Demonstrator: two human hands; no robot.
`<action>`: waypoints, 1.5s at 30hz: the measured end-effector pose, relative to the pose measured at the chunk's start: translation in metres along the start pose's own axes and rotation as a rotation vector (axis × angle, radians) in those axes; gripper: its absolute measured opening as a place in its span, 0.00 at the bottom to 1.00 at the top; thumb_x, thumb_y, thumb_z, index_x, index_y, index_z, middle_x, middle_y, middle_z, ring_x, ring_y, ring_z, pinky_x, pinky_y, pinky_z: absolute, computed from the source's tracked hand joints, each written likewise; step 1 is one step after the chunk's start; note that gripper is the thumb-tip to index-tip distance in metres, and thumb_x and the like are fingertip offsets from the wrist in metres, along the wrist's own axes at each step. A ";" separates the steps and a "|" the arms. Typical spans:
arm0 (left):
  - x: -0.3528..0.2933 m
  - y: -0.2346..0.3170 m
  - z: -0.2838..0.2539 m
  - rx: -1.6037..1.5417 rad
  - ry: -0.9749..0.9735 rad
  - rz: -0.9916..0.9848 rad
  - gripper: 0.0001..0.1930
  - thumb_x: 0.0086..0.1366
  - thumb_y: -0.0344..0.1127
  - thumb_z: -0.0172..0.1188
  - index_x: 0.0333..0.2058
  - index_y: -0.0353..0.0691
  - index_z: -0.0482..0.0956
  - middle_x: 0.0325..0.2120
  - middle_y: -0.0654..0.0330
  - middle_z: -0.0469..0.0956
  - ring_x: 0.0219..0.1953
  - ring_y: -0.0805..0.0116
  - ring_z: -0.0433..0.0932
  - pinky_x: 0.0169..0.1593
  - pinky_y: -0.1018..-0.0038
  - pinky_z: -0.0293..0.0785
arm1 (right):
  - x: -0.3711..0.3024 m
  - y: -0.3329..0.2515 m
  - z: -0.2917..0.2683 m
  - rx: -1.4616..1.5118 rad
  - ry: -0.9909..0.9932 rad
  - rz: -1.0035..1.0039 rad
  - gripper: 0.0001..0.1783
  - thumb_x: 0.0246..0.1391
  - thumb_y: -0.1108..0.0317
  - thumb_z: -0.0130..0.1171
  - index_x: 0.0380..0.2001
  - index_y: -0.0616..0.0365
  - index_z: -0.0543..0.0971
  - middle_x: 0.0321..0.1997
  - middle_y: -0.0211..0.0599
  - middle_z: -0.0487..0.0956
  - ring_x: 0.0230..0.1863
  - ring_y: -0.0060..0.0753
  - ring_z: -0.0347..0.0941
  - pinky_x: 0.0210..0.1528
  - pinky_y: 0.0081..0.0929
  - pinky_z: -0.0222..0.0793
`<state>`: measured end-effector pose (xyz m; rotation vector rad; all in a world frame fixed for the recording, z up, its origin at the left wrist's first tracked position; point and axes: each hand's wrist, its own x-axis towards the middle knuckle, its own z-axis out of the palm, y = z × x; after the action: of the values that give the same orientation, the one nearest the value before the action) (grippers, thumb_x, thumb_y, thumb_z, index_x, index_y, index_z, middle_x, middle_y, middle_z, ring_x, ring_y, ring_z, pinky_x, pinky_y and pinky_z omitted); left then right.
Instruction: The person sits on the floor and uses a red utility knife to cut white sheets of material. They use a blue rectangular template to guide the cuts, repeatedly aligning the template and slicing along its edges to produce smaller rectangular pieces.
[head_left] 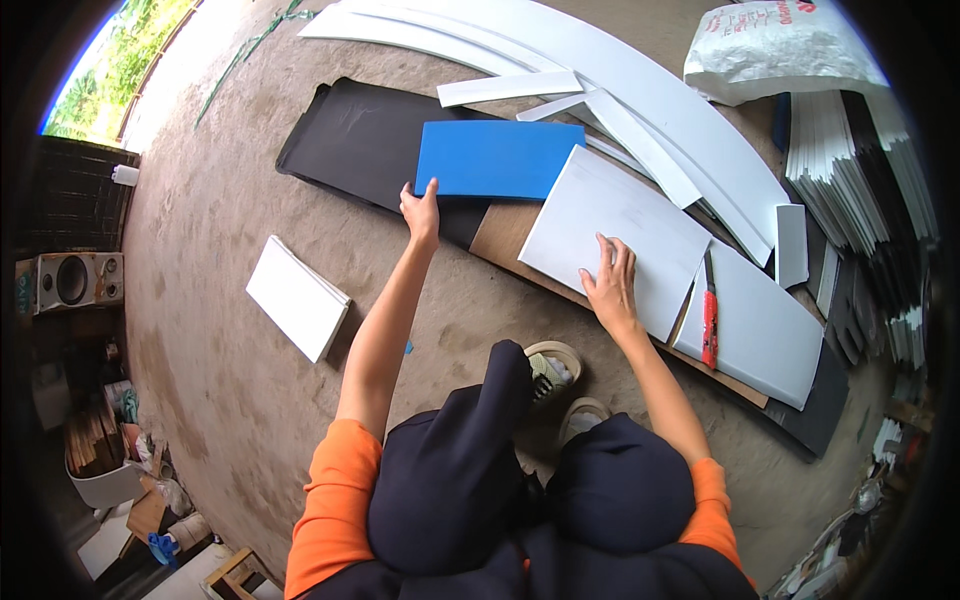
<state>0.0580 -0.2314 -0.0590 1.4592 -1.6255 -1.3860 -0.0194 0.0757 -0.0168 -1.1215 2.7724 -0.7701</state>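
Observation:
A flat blue rectangular sheet (500, 160) lies across a black sheet (372, 140) on the floor. My left hand (422, 212) holds its near left corner, thumb on top and the other fingers along the edge. My right hand (612, 285) is over a white sheet (625, 225), its fingers slightly bent and the thumb apart, with nothing between them. The white sheet's upper left corner meets the blue sheet. A red utility knife (710, 325) rests on another white sheet (760, 325) to the right. Beneath these shows a brown board (507, 232).
White strips (640, 145) and long curved white sheets (690, 130) lie beyond. A stack of white sheets (292, 298) sits on the floor at left. Standing sheets (835, 170) and a white sack (785, 50) are at far right. A speaker (75, 282) stands far left.

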 end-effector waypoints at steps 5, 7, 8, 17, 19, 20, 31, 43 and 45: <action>0.004 0.020 -0.012 -0.570 -0.048 -0.122 0.18 0.63 0.37 0.50 0.49 0.37 0.63 0.39 0.59 0.69 0.36 0.71 0.70 0.35 0.73 0.74 | -0.003 0.000 0.001 -0.006 -0.014 -0.015 0.33 0.45 0.68 0.58 0.54 0.59 0.58 0.52 0.48 0.57 0.53 0.49 0.54 0.56 0.42 0.54; 0.006 0.026 -0.022 -0.592 0.123 -0.001 0.15 0.64 0.37 0.49 0.48 0.41 0.64 0.37 0.62 0.69 0.34 0.72 0.70 0.34 0.74 0.74 | -0.002 0.000 0.004 0.013 -0.015 -0.030 0.32 0.45 0.68 0.58 0.53 0.59 0.58 0.52 0.49 0.57 0.53 0.50 0.54 0.55 0.43 0.54; 0.005 0.035 -0.027 -0.604 0.211 0.064 0.15 0.65 0.37 0.46 0.49 0.41 0.63 0.36 0.62 0.69 0.33 0.72 0.70 0.33 0.75 0.74 | -0.005 0.005 0.006 0.019 -0.012 -0.034 0.32 0.45 0.69 0.58 0.53 0.59 0.59 0.51 0.50 0.57 0.54 0.52 0.54 0.55 0.43 0.55; -0.034 0.065 -0.047 -0.689 -0.215 0.003 0.16 0.63 0.33 0.49 0.48 0.35 0.65 0.35 0.58 0.72 0.34 0.70 0.74 0.39 0.69 0.76 | 0.007 0.039 -0.043 0.880 0.350 0.459 0.22 0.58 0.60 0.44 0.52 0.60 0.63 0.52 0.44 0.66 0.53 0.40 0.64 0.59 0.34 0.56; -0.060 0.058 -0.021 -0.665 -0.358 -0.117 0.15 0.63 0.33 0.50 0.48 0.35 0.67 0.34 0.60 0.72 0.34 0.71 0.74 0.40 0.69 0.76 | 0.002 0.048 -0.069 1.065 0.367 0.514 0.22 0.59 0.59 0.42 0.52 0.61 0.62 0.52 0.46 0.67 0.51 0.39 0.67 0.57 0.34 0.59; -0.073 0.053 -0.007 -0.656 -0.434 -0.175 0.15 0.63 0.32 0.50 0.48 0.35 0.67 0.34 0.60 0.72 0.34 0.71 0.73 0.40 0.69 0.76 | -0.005 0.054 -0.079 1.104 0.367 0.513 0.22 0.59 0.59 0.42 0.52 0.62 0.62 0.51 0.48 0.67 0.49 0.38 0.68 0.56 0.33 0.61; -0.146 0.015 0.045 0.144 -0.552 0.184 0.21 0.63 0.33 0.48 0.55 0.44 0.63 0.43 0.59 0.69 0.42 0.68 0.69 0.48 0.71 0.65 | -0.082 0.084 -0.060 0.948 0.454 0.529 0.25 0.48 0.82 0.51 0.51 0.59 0.62 0.45 0.42 0.72 0.43 0.29 0.72 0.43 0.22 0.70; -0.127 0.021 0.062 0.710 -0.585 0.649 0.28 0.60 0.42 0.52 0.54 0.31 0.58 0.50 0.43 0.60 0.52 0.49 0.59 0.56 0.63 0.56 | -0.086 0.078 -0.059 0.422 0.409 0.480 0.26 0.47 0.80 0.52 0.51 0.61 0.61 0.46 0.51 0.68 0.50 0.45 0.65 0.50 0.35 0.64; -0.131 0.022 0.067 0.763 -0.628 0.623 0.29 0.61 0.44 0.51 0.54 0.29 0.57 0.50 0.41 0.59 0.53 0.47 0.59 0.56 0.62 0.56 | -0.084 0.078 -0.058 0.440 0.358 0.524 0.27 0.47 0.81 0.52 0.52 0.60 0.60 0.45 0.51 0.68 0.49 0.46 0.65 0.49 0.37 0.64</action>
<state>0.0244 -0.0896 -0.0302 0.6919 -2.9128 -0.9157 -0.0205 0.2044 -0.0141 -0.1799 2.7326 -1.4987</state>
